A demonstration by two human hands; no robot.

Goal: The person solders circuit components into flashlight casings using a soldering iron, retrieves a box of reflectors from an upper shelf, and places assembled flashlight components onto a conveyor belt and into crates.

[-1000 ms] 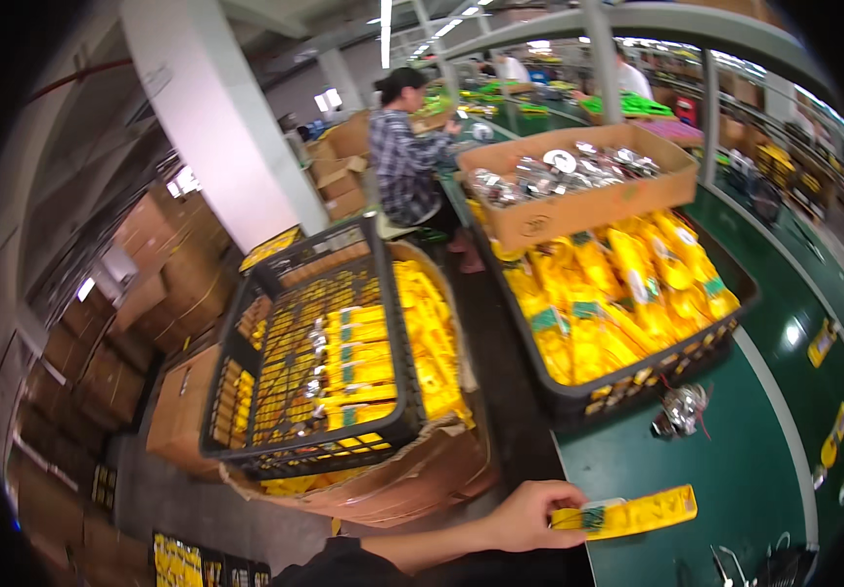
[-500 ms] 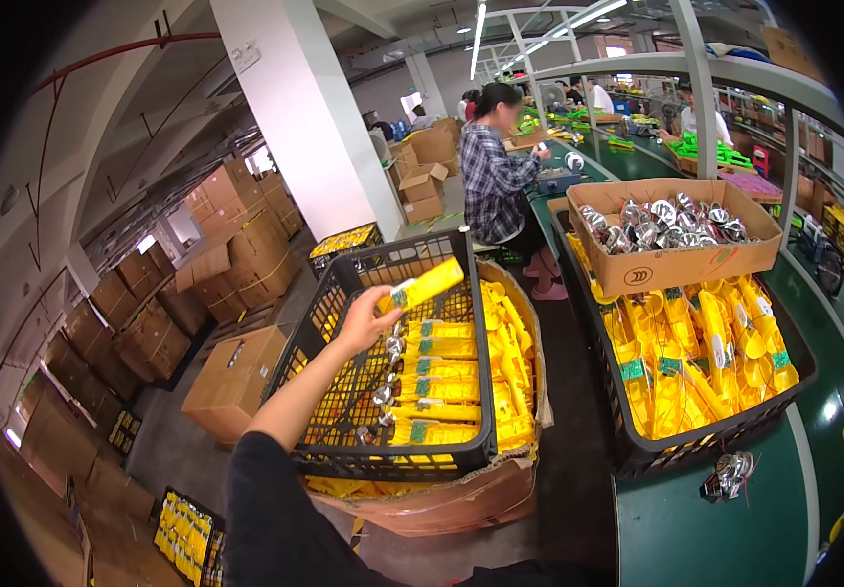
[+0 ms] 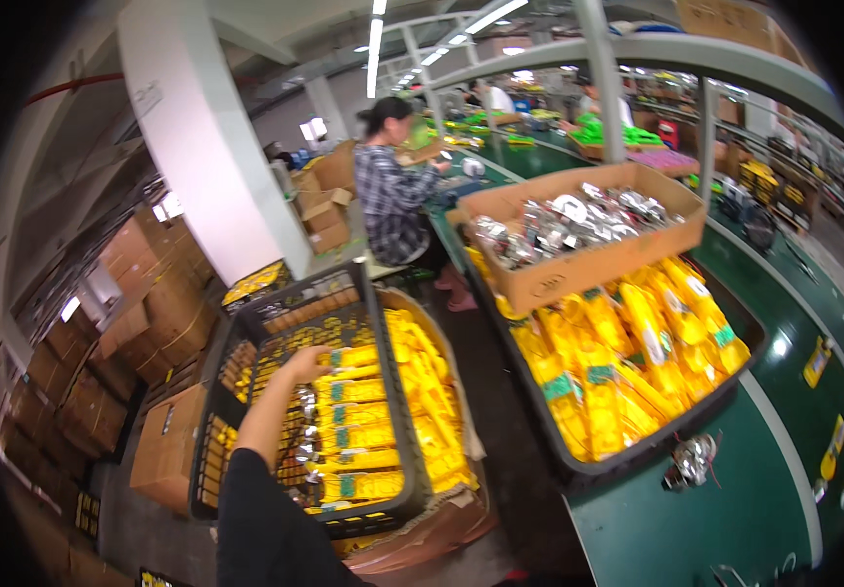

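Observation:
My left hand (image 3: pixel 304 367) reaches into a black plastic crate (image 3: pixel 408 489), its fingers closed on the end of a yellow plastic housing (image 3: pixel 353 356). That housing lies at the far end of a row of similar yellow housings (image 3: pixel 355 415), laid side by side along the crate's right side. Each has a green patch, and silvery round parts (image 3: pixel 306 430) show at their left ends. The fingertips are partly hidden. My right hand is not in view.
Right of the crate, loose yellow parts (image 3: pixel 422 391) fill a large carton. On the green bench (image 3: pixel 627 538), a black bin (image 3: pixel 578 468) holds more yellow housings under a cardboard box (image 3: pixel 578 271) of silvery parts. Beyond, a person in a plaid shirt (image 3: pixel 387 201) sits working.
My left hand has lowered the yellow housing from above the crate to the far end of the row. The view has swung right, so everything sits farther left.

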